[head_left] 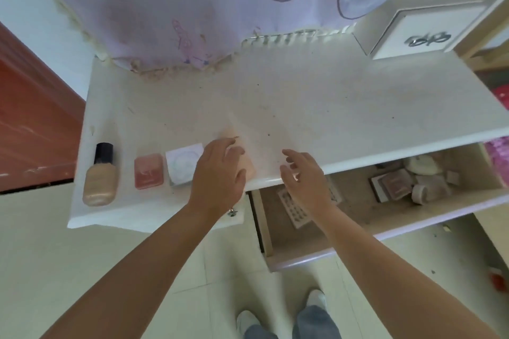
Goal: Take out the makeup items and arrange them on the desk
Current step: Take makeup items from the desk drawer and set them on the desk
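On the white desk [330, 96] a foundation bottle [100, 176] with a black cap lies at the front left. Right of it sit a pink square compact [148, 170] and a white square compact [183, 164]. A peach-coloured soft item [247, 166] lies right of those, mostly hidden under my left hand [217, 170], whose fairly straight fingers rest over it. My right hand [303, 173] hovers empty, fingers relaxed, above the desk's front edge and the open drawer [413, 224].
The drawer holds a dotted white sheet [296, 213], a pink boxed compact [394, 184], a white tape roll [418, 193] and small white items [421, 164]. A lilac cloth [192, 8] hangs over the desk's back. A small white drawer unit [424, 30] stands at the back right.
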`<control>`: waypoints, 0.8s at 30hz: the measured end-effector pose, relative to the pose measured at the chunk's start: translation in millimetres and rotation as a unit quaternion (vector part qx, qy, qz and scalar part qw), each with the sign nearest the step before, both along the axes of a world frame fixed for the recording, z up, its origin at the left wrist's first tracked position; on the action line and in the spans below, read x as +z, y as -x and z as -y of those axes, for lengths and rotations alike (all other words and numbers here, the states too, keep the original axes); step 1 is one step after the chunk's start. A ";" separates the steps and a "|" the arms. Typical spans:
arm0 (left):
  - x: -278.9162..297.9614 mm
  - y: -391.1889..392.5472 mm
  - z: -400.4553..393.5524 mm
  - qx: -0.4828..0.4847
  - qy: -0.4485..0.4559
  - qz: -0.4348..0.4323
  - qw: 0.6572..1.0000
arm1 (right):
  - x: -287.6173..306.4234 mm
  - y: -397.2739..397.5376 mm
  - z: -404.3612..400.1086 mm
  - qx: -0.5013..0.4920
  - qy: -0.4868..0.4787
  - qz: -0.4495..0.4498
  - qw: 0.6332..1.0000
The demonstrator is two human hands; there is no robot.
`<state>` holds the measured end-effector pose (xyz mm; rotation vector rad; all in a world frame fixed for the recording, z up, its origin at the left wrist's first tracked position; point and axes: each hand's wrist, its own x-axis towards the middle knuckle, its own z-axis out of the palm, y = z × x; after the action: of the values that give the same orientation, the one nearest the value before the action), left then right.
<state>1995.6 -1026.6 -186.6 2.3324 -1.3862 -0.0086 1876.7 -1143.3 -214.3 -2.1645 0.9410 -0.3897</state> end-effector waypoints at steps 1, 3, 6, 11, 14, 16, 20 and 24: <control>-1.0 16.5 10.7 -0.026 0.014 0.010 1.000 | 0.8 19.4 7.7 -0.015 0.003 -0.003 1.000; -6.8 51.4 34.1 -0.087 0.042 0.003 0.995 | 1.3 57.8 30.2 -0.045 0.007 -0.031 0.998; -22.5 103.7 66.8 -0.173 0.039 -0.042 0.983 | -4.0 112.2 76.0 -0.059 -0.008 -0.153 0.986; -55.7 159.8 123.3 -0.182 -0.119 -0.102 0.971 | -24.3 177.1 147.9 -0.055 -0.015 -0.334 0.941; -72.7 176.6 147.0 -0.159 -0.210 -0.090 0.960 | -44.4 184.6 170.5 -0.042 -0.013 -0.397 0.917; -78.5 182.7 158.5 -0.133 -0.238 -0.094 0.957 | -58.3 179.8 181.6 -0.015 -0.003 -0.422 0.906; -86.1 187.8 171.4 -0.103 -0.265 -0.103 0.953 | -78.5 170.9 198.5 0.040 0.032 -0.458 0.888; -93.0 190.9 175.1 -0.093 -0.314 -0.114 0.938 | -86.7 171.2 205.0 0.054 0.035 -0.450 0.891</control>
<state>1804.7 -1201.7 -279.6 2.5493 -1.6464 -0.8678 1705.5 -1348.4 -301.0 -2.4574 1.2716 0.7258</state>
